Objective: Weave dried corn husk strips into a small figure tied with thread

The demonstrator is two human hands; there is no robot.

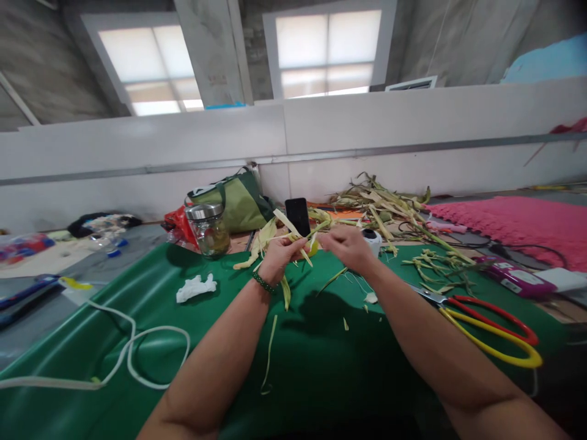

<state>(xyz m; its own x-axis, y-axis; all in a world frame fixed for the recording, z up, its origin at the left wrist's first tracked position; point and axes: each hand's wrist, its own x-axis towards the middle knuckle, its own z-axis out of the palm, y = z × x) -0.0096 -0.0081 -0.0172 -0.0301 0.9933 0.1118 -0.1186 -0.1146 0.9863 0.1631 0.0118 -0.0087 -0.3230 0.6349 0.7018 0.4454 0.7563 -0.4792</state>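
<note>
My left hand [280, 260], with a beaded bracelet at the wrist, pinches pale corn husk strips [287, 222] whose ends stick out above and below the fingers. Just to its right is my right hand [349, 245], held up with curled fingers. What it grips is too small and blurred to make out. A small yellow thing [313, 247] shows between the hands. Below them, a green-yellow husk piece [285, 293] hangs or lies by the left wrist. Thin white thread [356, 282] lies under the right hand.
Large scissors [493, 327] with red and yellow handles lie beside my right forearm. A heap of dry husks [385, 201] is at the back. A glass jar [208, 231], a phone [298, 216], crumpled white tissue [196, 288] and a white cord [132, 342] surround the green mat [229, 342].
</note>
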